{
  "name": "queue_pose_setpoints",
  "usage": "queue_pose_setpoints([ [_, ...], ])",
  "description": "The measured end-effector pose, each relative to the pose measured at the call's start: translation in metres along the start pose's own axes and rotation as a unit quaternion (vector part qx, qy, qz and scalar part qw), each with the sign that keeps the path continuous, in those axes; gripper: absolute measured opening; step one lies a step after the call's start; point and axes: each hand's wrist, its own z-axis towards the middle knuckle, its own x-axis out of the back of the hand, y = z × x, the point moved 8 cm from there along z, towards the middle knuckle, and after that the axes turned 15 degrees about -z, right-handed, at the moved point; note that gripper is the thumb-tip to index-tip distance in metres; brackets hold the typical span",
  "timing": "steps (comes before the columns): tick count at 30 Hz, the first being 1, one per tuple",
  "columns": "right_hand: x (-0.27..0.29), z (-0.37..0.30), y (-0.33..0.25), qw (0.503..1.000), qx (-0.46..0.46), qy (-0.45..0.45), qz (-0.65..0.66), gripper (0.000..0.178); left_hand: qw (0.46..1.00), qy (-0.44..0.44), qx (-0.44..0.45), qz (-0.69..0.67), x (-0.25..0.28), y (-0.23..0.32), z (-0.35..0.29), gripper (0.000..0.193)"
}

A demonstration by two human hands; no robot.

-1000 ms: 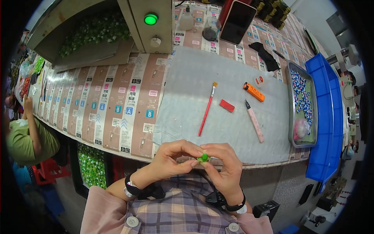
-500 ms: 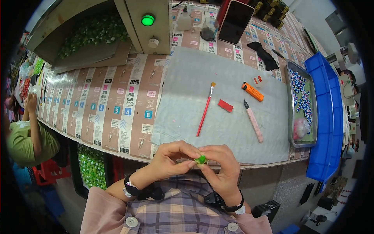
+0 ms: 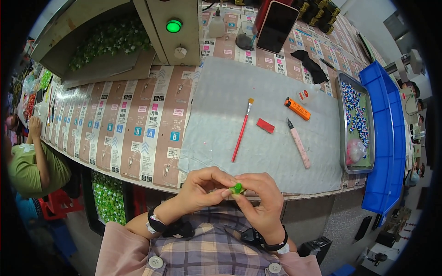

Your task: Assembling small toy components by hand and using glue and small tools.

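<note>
A small bright green piece is pinched between the fingertips of both hands, just in front of the table's near edge. My left hand is closed on its left side, thumb and forefinger together. My right hand grips it from the right with thumb and fingertips. The fingers cover much of the piece, so its exact kind is not clear. Beyond the hands, on a grey sheet, lie a red-handled brush, a red block, a pink-handled craft knife and an orange box cutter.
A metal tray of small blue-and-white pieces stands at right beside a blue bin. A small bottle, a phone and a black cloth lie farther back. At left are a lit cabinet and a co-worker.
My hands stay in nearly the same place, still pinching the green piece, with only slight finger movement. The co-worker's hand at left has shifted a little.
</note>
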Motion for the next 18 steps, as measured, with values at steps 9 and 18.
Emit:
queue_pose_setpoints([
  [9, -0.0022, -0.0004, 0.0009, 1.000, 0.005, 0.002, -0.012, 0.024, 1.000, 0.016, -0.003, -0.011, 0.0020, -0.0007, -0.0009, 0.014],
  [18, -0.0021, -0.0012, -0.0003, 1.000, 0.007, 0.003, -0.016, 0.024, 1.000, 0.019, 0.008, -0.023, 0.0032, -0.0030, -0.0024, 0.013],
])
